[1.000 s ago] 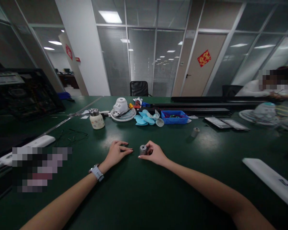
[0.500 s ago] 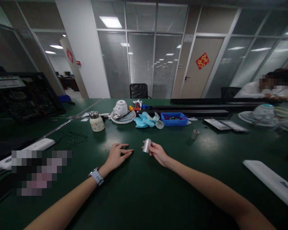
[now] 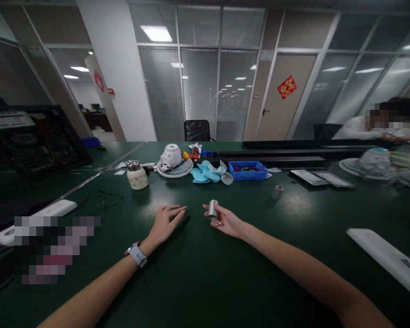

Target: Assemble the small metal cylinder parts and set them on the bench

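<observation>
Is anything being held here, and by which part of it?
Yes: the right grip holds a small silvery cylinder by its curved side. The left grip holds nothing.

Fan blades (image 3: 208,175) lie behind the held cylinder (image 3: 212,210).

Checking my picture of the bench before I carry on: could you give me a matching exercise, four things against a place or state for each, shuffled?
Things
1. Left hand
2. Right hand
3. Cream flask
4. Blue plastic bin

Places and states
A. Just right of the light-blue fan blades
B. Holding nothing, with a watch at the wrist
C. Standing left of the white fan grille
D. Gripping a silver metal cylinder

Right pairs: 1-B, 2-D, 3-C, 4-A
</observation>
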`<move>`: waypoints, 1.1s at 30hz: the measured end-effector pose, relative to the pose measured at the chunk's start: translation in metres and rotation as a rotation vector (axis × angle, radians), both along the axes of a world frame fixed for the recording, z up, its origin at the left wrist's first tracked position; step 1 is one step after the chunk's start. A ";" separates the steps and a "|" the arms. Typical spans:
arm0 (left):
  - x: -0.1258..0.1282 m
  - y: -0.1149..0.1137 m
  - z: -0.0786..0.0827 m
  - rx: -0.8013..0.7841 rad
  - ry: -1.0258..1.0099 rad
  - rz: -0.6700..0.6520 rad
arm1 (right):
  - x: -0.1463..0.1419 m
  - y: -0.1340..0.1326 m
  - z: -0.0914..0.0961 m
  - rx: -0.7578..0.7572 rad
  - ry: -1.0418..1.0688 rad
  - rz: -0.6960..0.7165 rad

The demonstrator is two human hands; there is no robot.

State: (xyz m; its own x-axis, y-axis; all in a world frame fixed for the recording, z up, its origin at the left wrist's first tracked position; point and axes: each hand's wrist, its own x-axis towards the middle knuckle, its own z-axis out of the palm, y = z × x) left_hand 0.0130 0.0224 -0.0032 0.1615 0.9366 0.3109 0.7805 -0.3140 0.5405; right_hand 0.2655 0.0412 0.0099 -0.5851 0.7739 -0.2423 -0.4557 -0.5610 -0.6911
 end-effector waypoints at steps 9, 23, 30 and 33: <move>0.000 0.001 -0.002 0.023 -0.058 -0.006 | -0.001 0.000 0.001 0.037 -0.064 0.003; 0.001 0.001 -0.001 0.044 -0.052 -0.008 | 0.001 0.006 -0.008 0.061 -0.060 0.053; 0.002 0.001 -0.002 0.050 -0.042 -0.008 | 0.001 0.004 -0.006 0.044 -0.039 0.002; 0.002 0.001 -0.002 0.054 -0.043 -0.007 | 0.000 0.004 -0.009 0.138 -0.047 0.039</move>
